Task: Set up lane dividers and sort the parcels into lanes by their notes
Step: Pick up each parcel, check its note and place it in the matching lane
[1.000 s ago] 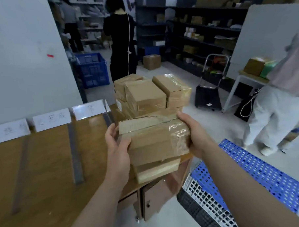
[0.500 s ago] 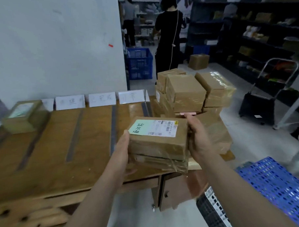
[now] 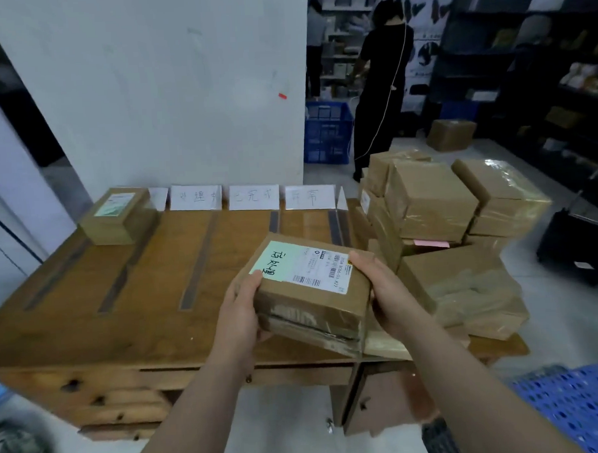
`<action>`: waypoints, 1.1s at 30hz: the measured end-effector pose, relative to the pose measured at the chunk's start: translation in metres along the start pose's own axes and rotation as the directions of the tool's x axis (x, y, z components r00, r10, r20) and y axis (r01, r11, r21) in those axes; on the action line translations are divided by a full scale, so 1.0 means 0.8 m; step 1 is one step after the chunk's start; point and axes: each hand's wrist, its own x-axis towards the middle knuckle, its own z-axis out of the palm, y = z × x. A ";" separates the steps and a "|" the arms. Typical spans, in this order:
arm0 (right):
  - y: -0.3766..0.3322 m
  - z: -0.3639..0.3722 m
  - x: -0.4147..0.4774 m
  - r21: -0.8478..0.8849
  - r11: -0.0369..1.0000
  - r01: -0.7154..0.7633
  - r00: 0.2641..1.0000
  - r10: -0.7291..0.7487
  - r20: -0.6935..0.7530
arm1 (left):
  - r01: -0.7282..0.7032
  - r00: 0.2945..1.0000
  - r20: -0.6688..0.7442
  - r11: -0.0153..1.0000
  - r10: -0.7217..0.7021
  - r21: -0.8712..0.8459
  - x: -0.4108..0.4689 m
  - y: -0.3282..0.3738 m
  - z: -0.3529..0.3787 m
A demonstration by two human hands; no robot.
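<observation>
Holding, nearest item: one taped brown parcel (image 3: 314,294), carried over the near edge of the table (image 3: 123,319) and apparently lifted off it. The left hand (image 3: 241,309) is curled round its left side, thumb on the edge of the green note (image 3: 275,261). The right hand (image 3: 387,291) is curled round its right side, thumb on the top corner beside the printed label (image 3: 321,268). Status: note face-up and handwritten, parcel not yet in a lane.

Table top: dark divider strips (image 3: 199,261) laid front to back, five countable, with bare wood between them. Divider set-up judged complete.

Right end: unsorted stack (image 3: 430,200) of brown parcels, several in clear film, packed against one another. A pink note (image 3: 430,244) shows between two of them. The bulk of the sorting is judged outstanding.

Far edge: white handwritten lane cards (image 3: 253,197) propped against the wall. The leftmost is partly hidden by the sorted parcel (image 3: 117,219), which rests at the far-left corner with a pale green label on top. Sorted count: one visible.

Beyond: blue crate (image 3: 326,136), dark shelving (image 3: 523,62), a person in black (image 3: 384,85) with back turned
</observation>
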 end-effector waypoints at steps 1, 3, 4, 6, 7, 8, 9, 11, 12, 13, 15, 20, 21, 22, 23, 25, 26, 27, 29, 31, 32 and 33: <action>0.002 0.010 0.003 -0.020 0.999 -0.038 0.998 0.039 0.044 | 0.018 1.000 -0.023 0.999 -0.019 -0.031 0.002 0.005 -0.009; 0.006 0.033 0.010 -0.065 0.991 -0.116 0.989 0.122 0.087 | 0.022 0.998 -0.057 0.998 -0.025 -0.065 0.008 0.013 -0.029; 0.007 0.045 0.013 -0.091 0.985 -0.149 0.982 0.158 0.100 | 0.010 0.998 -0.068 0.997 -0.015 -0.072 0.011 0.017 -0.040; 0.008 0.069 0.018 -0.137 0.973 -0.187 0.967 0.207 0.148 | -0.022 0.996 -0.091 0.997 0.014 -0.080 0.016 0.024 -0.061; 0.008 0.081 0.020 -0.156 0.969 -0.194 0.960 0.220 0.173 | -0.043 0.994 -0.099 0.996 0.035 -0.083 0.019 0.028 -0.072; 0.008 0.093 0.023 -0.166 0.966 -0.200 0.954 0.231 0.190 | -0.067 0.993 -0.103 0.995 0.059 -0.077 0.022 0.032 -0.083; 0.008 0.105 0.026 -0.167 0.964 -0.206 0.950 0.238 0.203 | -0.089 0.991 -0.102 0.994 0.082 -0.065 0.025 0.036 -0.094; 0.009 0.129 0.034 -0.162 0.966 -0.202 0.944 0.236 0.231 | -0.112 0.990 -0.090 0.992 0.107 -0.054 0.032 0.043 -0.118; 0.010 0.140 0.038 -0.164 0.968 -0.192 0.944 0.228 0.240 | -0.108 0.991 -0.083 0.993 0.103 -0.055 0.035 0.047 -0.129; 0.010 0.154 0.042 -0.169 0.970 -0.176 0.945 0.215 0.247 | -0.103 0.992 -0.072 0.993 0.099 -0.050 0.039 0.052 -0.142; 0.010 0.173 0.049 -0.170 0.976 -0.137 0.949 0.179 0.260 | -0.092 0.995 -0.037 0.995 0.091 -0.030 0.046 0.062 -0.163; 0.005 0.233 0.063 -0.102 0.989 -0.106 0.960 0.128 0.248 | -0.029 0.999 0.026 1.000 0.029 -0.007 0.073 0.105 -0.234; 0.004 0.246 0.065 -0.104 0.988 -0.113 0.961 0.135 0.240 | -0.011 0.999 0.048 1.000 0.011 -0.004 0.080 0.114 -0.248; 0.002 0.259 0.067 -0.110 0.987 -0.118 0.961 0.142 0.236 | 0.005 0.997 0.072 1.000 -0.005 -0.003 0.087 0.122 -0.263; 0.001 0.272 0.069 -0.108 0.987 -0.122 0.960 0.145 0.238 | 0.018 0.996 0.092 1.000 -0.018 0.005 0.093 0.130 -0.276; 0.000 0.297 0.075 -0.099 0.986 -0.131 0.958 0.152 0.243 | 0.010 0.993 0.113 0.999 -0.015 0.052 0.103 0.143 -0.302; 0.000 0.308 0.078 -0.090 0.986 -0.140 0.957 0.158 0.244 | 0.001 0.993 0.121 0.997 -0.011 0.079 0.106 0.147 -0.313; 0.001 0.318 0.082 -0.067 0.987 -0.147 0.958 0.159 0.239 | 0.003 0.993 0.121 0.996 -0.014 0.092 0.109 0.149 -0.323; 0.008 0.340 0.088 -0.015 0.990 -0.140 0.973 0.141 0.181 | 0.039 0.995 0.084 0.996 -0.046 0.083 0.113 0.152 -0.342; 0.018 0.361 0.094 -0.087 0.989 -0.118 0.988 0.126 0.094 | 0.073 0.997 0.030 0.996 -0.075 0.055 0.116 0.155 -0.359; 0.023 0.373 0.095 -0.154 0.982 -0.114 0.990 0.125 0.067 | 0.081 0.997 0.011 0.996 -0.081 0.035 0.119 0.155 -0.366; 0.027 0.385 0.094 -0.203 0.972 -0.118 0.990 0.131 0.054 | 0.083 0.997 -0.008 0.997 -0.083 0.010 0.122 0.157 -0.372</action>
